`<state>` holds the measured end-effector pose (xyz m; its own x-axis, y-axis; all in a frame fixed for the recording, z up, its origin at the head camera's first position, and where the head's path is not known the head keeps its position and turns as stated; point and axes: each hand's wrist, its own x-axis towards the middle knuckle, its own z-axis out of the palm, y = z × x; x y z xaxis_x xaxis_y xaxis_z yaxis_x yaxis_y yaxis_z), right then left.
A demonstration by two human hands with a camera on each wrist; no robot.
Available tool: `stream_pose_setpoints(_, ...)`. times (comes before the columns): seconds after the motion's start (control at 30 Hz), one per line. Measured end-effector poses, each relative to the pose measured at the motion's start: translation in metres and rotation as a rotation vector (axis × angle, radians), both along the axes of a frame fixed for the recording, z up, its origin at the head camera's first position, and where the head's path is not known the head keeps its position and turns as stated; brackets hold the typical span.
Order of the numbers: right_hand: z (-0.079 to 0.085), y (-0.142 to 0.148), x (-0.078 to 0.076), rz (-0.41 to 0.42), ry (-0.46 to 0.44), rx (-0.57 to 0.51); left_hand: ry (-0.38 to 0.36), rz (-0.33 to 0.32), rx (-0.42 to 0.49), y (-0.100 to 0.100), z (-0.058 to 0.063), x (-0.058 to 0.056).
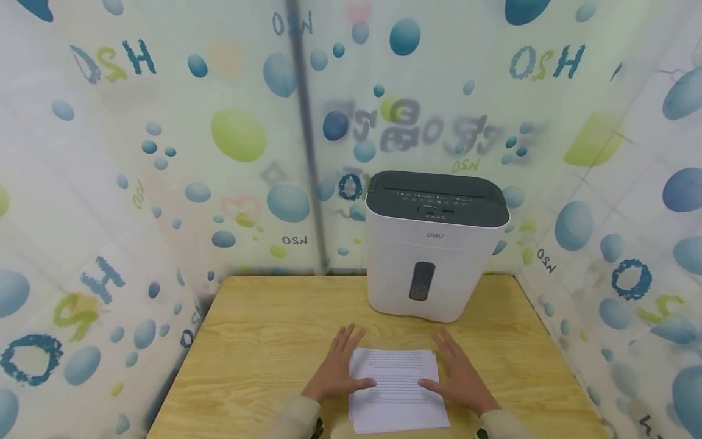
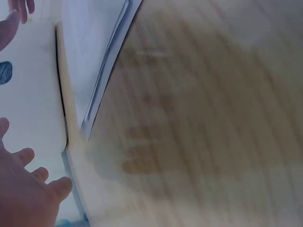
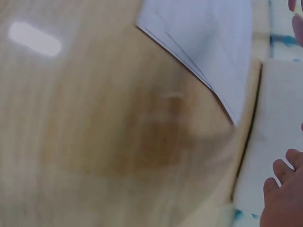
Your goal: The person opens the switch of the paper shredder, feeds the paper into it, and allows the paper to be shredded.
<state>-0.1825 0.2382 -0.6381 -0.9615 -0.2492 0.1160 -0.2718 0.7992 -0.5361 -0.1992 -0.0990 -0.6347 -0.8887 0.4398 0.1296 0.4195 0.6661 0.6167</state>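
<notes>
A stack of printed paper sheets (image 1: 397, 390) lies on the wooden table, its edges slightly uneven. My left hand (image 1: 338, 369) is at the stack's left side, fingers extended and thumb over the top sheet. On the opposite side my right hand (image 1: 457, 375) mirrors it, thumb pointing inward over the paper. In the wrist views the hands appear a little above the table, and the paper stack (image 2: 97, 52) lies flat below. Whether either thumb touches the paper I cannot tell. Behind the stack stands a white paper shredder (image 1: 428, 250) with a dark top.
The light wooden table (image 1: 263, 341) reaches back to a curtain (image 1: 236, 201) printed with bubbles and letters, which also runs along both sides. The shredder stands near the table's back edge, right of centre.
</notes>
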Motion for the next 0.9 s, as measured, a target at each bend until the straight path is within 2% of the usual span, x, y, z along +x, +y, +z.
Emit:
stream_pose_setpoints(0.17,-0.013,-0.008,0.005,0.008,-0.055,0.034,-0.007,-0.022,-0.075,0.008,-0.006,0.008)
stream_pose_setpoints(0.3,-0.021,-0.013,0.010,0.020,-0.027,0.057,0.006,-0.044,-0.153,0.014,-0.011,0.014)
stream_pose_setpoints(0.6,-0.027,-0.021,0.015,0.050,-0.109,0.087,0.137,-0.126,-0.280,0.018,-0.028,0.025)
stream_pose_setpoints(0.9,-0.030,-0.024,0.017,0.029,-0.161,0.122,0.131,-0.157,-0.311,0.016,-0.025,0.030)
